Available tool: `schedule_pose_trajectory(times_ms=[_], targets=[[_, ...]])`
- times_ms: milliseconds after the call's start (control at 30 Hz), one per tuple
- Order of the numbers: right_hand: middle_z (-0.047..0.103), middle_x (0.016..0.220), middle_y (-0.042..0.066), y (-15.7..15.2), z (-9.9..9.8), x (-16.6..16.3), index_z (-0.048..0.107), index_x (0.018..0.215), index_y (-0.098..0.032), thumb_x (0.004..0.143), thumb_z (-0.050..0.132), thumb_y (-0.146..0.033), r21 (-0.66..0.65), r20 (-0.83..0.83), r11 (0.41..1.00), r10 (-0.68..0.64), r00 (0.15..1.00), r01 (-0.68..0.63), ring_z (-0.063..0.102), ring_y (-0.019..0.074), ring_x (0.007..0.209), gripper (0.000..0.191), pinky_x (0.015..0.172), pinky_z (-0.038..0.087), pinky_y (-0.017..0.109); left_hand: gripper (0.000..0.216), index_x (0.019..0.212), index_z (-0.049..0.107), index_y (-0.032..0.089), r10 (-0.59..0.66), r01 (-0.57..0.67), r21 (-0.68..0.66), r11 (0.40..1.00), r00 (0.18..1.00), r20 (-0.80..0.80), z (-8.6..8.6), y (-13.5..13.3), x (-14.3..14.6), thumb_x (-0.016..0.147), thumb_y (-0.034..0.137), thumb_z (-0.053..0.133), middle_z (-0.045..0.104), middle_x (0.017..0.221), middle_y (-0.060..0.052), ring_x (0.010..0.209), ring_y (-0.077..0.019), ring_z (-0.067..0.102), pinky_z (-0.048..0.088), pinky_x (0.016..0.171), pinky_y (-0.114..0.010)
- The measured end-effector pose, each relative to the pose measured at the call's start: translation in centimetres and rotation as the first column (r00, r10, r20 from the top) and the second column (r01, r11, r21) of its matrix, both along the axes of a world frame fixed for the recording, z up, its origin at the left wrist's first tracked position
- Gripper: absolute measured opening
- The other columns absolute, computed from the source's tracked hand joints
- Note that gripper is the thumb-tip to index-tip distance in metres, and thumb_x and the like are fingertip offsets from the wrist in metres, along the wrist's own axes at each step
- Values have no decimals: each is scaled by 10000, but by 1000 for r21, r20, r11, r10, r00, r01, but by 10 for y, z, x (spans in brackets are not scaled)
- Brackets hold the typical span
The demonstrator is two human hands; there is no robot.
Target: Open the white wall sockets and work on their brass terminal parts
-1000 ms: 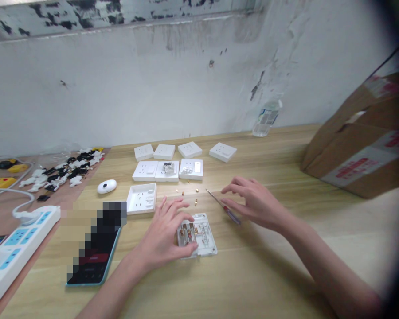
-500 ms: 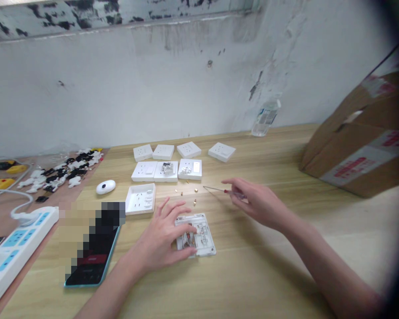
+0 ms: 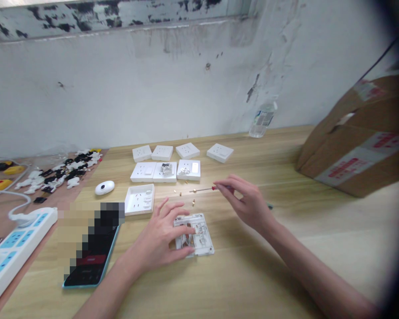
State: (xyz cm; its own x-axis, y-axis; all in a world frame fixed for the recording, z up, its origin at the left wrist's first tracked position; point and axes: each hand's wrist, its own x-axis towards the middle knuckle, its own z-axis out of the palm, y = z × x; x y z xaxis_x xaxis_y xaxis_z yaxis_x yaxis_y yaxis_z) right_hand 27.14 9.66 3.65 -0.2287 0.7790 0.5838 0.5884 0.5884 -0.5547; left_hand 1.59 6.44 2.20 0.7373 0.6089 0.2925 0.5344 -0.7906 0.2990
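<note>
In the head view, the screwdriver point(image 3: 204, 190) lies across the scene, its long axis nearly level from left to right. Its thin shaft points left, toward the small brass pieces point(image 3: 193, 203) on the bench point(image 3: 236, 274), with the tip just beside one of them; whether it touches is too small to tell. The right hand point(image 3: 246, 199) holds the screwdriver near its red collar, fingers pinched narrow, hiding most of the handle.

Nearer the person, the open socket panel point(image 3: 204, 241) lies flat, inner side up. It looks close to square, so no long axis stands out; its side edges run away from the person, leaning slightly left. The left hand point(image 3: 161, 235) rests over the panel's left part, fingers spread wide, thumb by the near edge. Left of the brass pieces sits a white cover point(image 3: 139, 207), hollow side up.
</note>
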Motion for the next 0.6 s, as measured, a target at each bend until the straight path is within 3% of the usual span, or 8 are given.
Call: schedule_pose_trajectory(times_ms=[167, 300, 467, 600], targets=[[604, 789, 38, 0, -11, -15, 676, 953, -167, 907, 525, -231, -24, 33, 996, 81, 996, -81, 526, 125, 639, 170, 622, 427, 271, 253, 1024, 642, 283, -5, 5, -6, 1000, 1000, 1, 2, 0, 0, 791, 383, 650, 562, 1216, -36, 1273, -246, 389, 142, 1119, -534], [607, 790, 43, 3, -18, -20, 685, 969, -169, 910, 519, -244, -47, 70, 997, 72, 995, -69, 524, 131, 646, 192, 624, 424, 280, 209, 1011, 620, 275, 42, -42, -21, 999, 999, 29, 5, -1, -1, 820, 361, 620, 567, 1211, -31, 1259, -239, 404, 113, 1122, -544], [611, 774, 46, 4, -19, -18, 699, 963, -171, 909, 519, -258, -42, 78, 998, 56, 995, -53, 527, 138, 649, 206, 626, 430, 290, 151, 1008, 581, 261, 202, -204, 11, 979, 974, 102, 4, 3, -5, 860, 288, 572, 598, 1136, -20, 1205, -213, 456, 146, 1115, -524], [626, 798, 45, -3, -10, -18, 693, 970, -177, 902, 530, -238, -36, -19, 995, 96, 995, -97, 538, 129, 642, 187, 620, 447, 283, 141, 994, 555, 233, 347, -355, 33, 934, 927, 139, -2, 9, -9, 857, 262, 576, 611, 1097, -31, 1148, -215, 499, 187, 1092, -519]])
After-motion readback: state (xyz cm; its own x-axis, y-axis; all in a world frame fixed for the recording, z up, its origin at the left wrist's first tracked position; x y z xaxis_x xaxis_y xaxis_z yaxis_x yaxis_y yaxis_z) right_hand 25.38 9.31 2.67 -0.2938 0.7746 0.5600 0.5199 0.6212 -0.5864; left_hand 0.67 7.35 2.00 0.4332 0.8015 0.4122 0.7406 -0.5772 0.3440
